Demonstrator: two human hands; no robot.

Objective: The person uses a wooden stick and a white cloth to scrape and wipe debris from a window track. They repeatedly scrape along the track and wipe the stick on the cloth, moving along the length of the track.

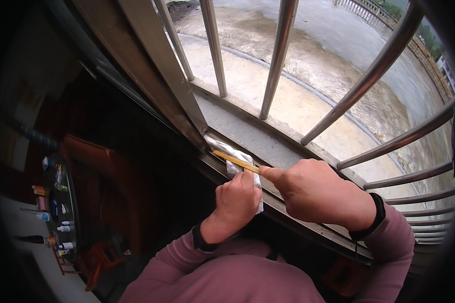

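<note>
Over the track of a sliding window (pixel 276 194) lies a crumpled white cloth (pixel 233 151), its lower end hanging under my left hand. My right hand (pixel 318 191) grips one end of a thin yellowish stick (pixel 237 161), perhaps bamboo. The stick's far tip rests on the cloth near the corner where the window sash (pixel 167 68) meets the track. My left hand (pixel 236 199) pinches the cloth, its fingertips touching the stick from below. Part of the cloth is hidden behind my left fingers.
Metal security bars (pixel 276 60) stand just beyond the concrete sill (pixel 246 125), with wet paved ground (pixel 326 45) outside. Indoors at left are a round dark table (pixel 74 212) holding several bottles and boxes, a reddish-brown chair (pixel 87 151) and an orange stool (pixel 98 261).
</note>
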